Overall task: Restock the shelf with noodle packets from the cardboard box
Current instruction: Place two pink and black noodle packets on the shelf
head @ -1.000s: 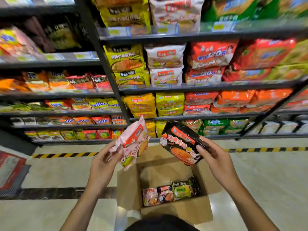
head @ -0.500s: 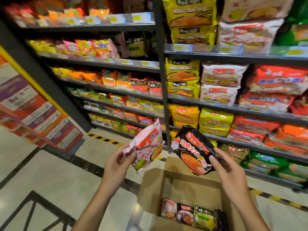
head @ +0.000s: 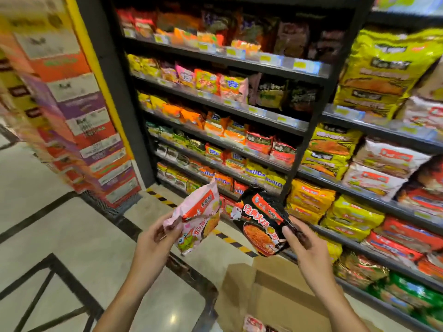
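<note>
cardboard box [head: 275, 295] cut off, shelf [head: 227, 111] labels blurred

Count, head view: two hands in frame, left hand [head: 153, 238] and right hand [head: 305, 245]. Two noodle packets held, one pink packet [head: 196, 216] and one black packet [head: 261, 224]. One cardboard box [head: 275, 295]; packets on the shelving [head: 239, 116] too many and blurred to count.

The pink plastic noodle packet [head: 197, 218] and the black plastic noodle packet [head: 262, 224] look glossy and crinkled. The brown cardboard box [head: 271, 293] is matt. The pale tiled floor [head: 60, 236] shines smooth, and the dark metal shelf [head: 225, 59] looks matt.
</note>
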### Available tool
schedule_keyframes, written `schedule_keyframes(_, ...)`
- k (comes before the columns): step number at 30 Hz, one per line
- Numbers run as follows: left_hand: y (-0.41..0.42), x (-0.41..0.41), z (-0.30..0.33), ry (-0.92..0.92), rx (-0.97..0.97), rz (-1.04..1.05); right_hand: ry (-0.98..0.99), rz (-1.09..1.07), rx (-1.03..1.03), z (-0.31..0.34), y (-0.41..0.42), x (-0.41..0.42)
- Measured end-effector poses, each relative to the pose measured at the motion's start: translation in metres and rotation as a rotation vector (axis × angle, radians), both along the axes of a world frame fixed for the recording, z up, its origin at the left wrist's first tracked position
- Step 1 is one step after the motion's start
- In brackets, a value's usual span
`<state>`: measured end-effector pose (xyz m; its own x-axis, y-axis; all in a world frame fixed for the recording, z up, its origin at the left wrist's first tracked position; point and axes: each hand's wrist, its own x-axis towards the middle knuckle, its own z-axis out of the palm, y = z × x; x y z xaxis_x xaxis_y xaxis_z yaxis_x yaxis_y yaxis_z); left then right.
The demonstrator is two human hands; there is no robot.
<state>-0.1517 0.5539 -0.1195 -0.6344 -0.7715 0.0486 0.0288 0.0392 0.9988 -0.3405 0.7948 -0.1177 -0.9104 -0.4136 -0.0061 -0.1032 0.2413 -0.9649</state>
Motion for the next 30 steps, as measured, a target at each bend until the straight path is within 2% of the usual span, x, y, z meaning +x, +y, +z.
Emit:
schedule_keyframes(7,-0.108,0.090,0.004,-0.004,0.021,0.084,-0.009,0.085,-0.044,0.001,-0.120,0.072)
schedule_keyframes(14,-0.165,0.105,0.010,0.007,0.046,0.131,0.057,0.112,-0.023,0.012,-0.181,0.076)
schedule_keyframes(22,-0.204,0.035,0.014,0.008,0.005,0.055,0.114,0.051,0.035,0.012,-0.204,0.019)
schedule_keyframes(30,-0.252,-0.099,0.035,0.057,-0.111,-0.082,0.148,-0.025,-0.017,0.020,-0.232,-0.100)
